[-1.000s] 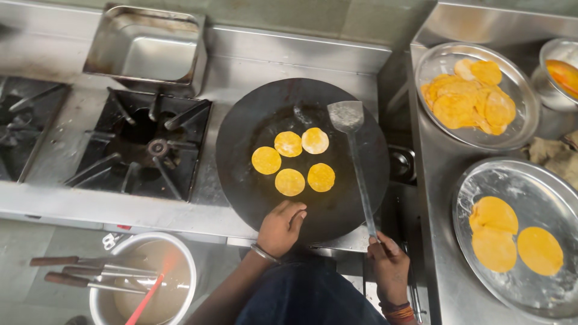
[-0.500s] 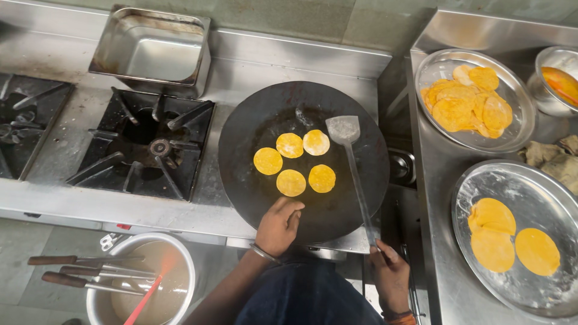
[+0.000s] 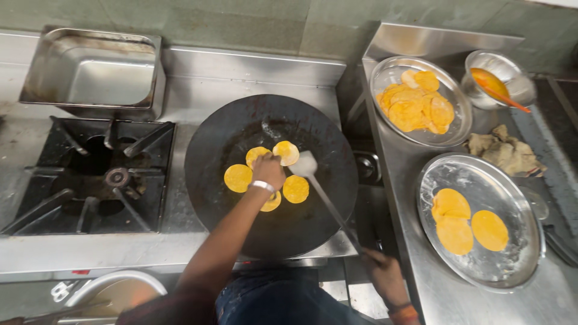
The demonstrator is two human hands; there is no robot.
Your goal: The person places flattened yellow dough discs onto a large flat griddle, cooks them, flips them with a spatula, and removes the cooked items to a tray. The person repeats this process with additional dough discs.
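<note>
two hands busy: left hand (image 3: 268, 170) fingers pinching yellow disc (image 3: 257, 156); right hand (image 3: 385, 278) gripping spatula (image 3: 306, 165).

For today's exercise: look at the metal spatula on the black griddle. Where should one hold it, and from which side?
Probably grip the spatula at the near end of its long thin handle, coming from the front edge of the griddle, as the right hand does. The handle slants back toward the person, so the flat blade sits among the yellow discs while the hand stays off the griddle.
</note>
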